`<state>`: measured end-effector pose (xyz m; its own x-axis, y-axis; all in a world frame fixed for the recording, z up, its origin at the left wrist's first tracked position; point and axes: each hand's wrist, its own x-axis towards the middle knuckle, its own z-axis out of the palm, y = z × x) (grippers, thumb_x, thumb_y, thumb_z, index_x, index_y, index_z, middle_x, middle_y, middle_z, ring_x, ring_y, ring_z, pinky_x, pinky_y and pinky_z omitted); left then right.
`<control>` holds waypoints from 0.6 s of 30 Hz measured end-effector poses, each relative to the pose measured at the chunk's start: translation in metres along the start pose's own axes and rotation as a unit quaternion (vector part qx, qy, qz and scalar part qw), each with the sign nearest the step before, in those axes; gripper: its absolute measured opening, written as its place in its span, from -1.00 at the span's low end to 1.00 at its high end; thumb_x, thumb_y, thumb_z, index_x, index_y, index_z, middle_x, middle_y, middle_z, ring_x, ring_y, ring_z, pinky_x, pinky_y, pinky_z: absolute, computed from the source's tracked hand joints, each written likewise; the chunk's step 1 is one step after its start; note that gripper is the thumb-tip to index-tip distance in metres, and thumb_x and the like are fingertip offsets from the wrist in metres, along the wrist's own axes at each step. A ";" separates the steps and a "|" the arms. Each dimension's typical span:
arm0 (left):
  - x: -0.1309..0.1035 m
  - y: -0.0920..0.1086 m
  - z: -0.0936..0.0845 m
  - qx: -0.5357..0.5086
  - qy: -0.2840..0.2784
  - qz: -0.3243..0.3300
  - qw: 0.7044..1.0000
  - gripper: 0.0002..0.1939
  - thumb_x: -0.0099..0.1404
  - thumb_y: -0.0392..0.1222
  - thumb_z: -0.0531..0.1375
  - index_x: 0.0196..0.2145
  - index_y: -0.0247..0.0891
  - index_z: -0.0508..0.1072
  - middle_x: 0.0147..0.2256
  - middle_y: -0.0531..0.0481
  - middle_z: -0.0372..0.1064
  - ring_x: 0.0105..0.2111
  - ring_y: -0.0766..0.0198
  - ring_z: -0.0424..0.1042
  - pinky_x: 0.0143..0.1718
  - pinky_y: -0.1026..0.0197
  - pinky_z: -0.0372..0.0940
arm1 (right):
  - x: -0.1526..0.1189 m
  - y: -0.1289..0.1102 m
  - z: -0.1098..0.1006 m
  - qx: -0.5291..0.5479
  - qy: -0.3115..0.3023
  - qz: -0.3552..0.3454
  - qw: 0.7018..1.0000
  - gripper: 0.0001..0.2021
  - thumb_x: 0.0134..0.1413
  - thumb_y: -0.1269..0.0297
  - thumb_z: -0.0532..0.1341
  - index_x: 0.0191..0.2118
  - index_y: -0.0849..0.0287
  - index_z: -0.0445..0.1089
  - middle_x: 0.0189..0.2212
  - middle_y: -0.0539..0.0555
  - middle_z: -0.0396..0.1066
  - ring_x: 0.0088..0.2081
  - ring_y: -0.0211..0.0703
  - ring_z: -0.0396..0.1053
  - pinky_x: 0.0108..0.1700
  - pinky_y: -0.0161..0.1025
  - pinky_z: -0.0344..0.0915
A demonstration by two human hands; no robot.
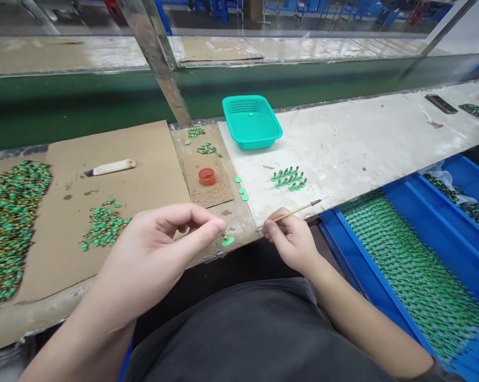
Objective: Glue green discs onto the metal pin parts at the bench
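Between the thumb and forefinger of my left hand is a small figure on a round green base, just above the table's front edge. Fingertips hide most of its upper part. My right hand is closed round a thin paintbrush, its dark tip pointing right, away from the figure. A few green discs lie in a line beyond my hands. To their right stand several small figures on green bases. A little orange cup sits on the cardboard, beyond my left fingertips.
A turquoise basket holds one green disc. Loose green and yellow pieces form a big pile and a smaller pile at left, near a knife with a wrapped handle. Low at right, a blue tray holds rows of green pieces.
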<state>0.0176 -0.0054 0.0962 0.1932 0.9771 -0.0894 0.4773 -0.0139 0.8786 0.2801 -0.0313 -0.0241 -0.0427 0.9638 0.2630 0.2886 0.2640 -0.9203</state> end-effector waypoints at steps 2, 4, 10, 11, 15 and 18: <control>0.000 0.002 -0.001 -0.002 0.001 0.003 1.000 -0.64 0.33 0.25 0.45 -0.42 -0.05 0.70 -0.43 0.07 0.64 -0.39 0.25 0.56 -0.36 0.34 0.38 | -0.001 0.000 0.000 -0.001 0.001 0.001 1.000 -0.76 0.60 0.14 0.28 -0.21 0.07 0.48 -0.34 0.05 0.60 -0.38 -0.15 0.58 -0.28 -0.22 0.50; 0.001 0.003 -0.002 -0.010 -0.001 0.009 1.000 -0.66 0.34 0.22 0.46 -0.42 -0.04 0.71 -0.43 0.06 0.65 -0.40 0.26 0.57 -0.36 0.36 0.40 | -0.001 0.000 0.000 -0.002 0.003 0.002 1.000 -0.76 0.60 0.14 0.28 -0.20 0.07 0.49 -0.33 0.05 0.61 -0.37 -0.15 0.58 -0.27 -0.22 0.51; 0.003 0.000 -0.006 -0.073 -0.034 0.025 0.996 -0.73 0.36 0.20 0.49 -0.32 0.01 0.80 -0.25 -0.02 0.76 -0.24 0.20 0.70 -0.19 0.38 0.55 | -0.001 0.000 0.000 -0.004 0.004 0.001 1.000 -0.79 0.59 0.16 0.29 -0.19 0.07 0.50 -0.34 0.05 0.60 -0.35 -0.14 0.59 -0.25 -0.23 0.52; 0.004 -0.001 -0.006 -0.076 -0.038 0.025 0.996 -0.73 0.37 0.21 0.49 -0.30 0.02 0.81 -0.23 -0.02 0.76 -0.23 0.20 0.71 -0.18 0.39 0.56 | -0.001 0.000 0.000 -0.004 0.003 0.001 1.000 -0.79 0.59 0.16 0.29 -0.19 0.07 0.50 -0.34 0.05 0.60 -0.35 -0.14 0.59 -0.25 -0.23 0.52; 0.004 -0.002 -0.007 -0.090 -0.046 0.018 0.995 -0.67 0.37 0.29 0.50 -0.26 0.02 0.82 -0.27 -0.01 0.74 -0.28 0.22 0.67 -0.18 0.37 0.57 | -0.001 0.001 0.001 -0.006 0.002 0.005 1.000 -0.77 0.59 0.15 0.28 -0.20 0.07 0.49 -0.33 0.06 0.60 -0.34 -0.14 0.58 -0.25 -0.24 0.53; 0.004 0.000 -0.006 -0.096 -0.047 0.011 0.994 -0.62 0.34 0.36 0.51 -0.26 0.01 0.82 -0.32 -0.02 0.71 -0.32 0.22 0.63 -0.16 0.34 0.58 | -0.001 0.000 0.000 -0.003 0.001 0.004 1.000 -0.77 0.59 0.14 0.28 -0.20 0.07 0.49 -0.33 0.06 0.59 -0.33 -0.14 0.58 -0.24 -0.24 0.53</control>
<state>0.0130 0.0001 0.0989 0.2847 0.9528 -0.1049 0.3017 0.0148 0.9533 0.2801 -0.0321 -0.0247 -0.0385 0.9660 0.2558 0.2946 0.2555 -0.9208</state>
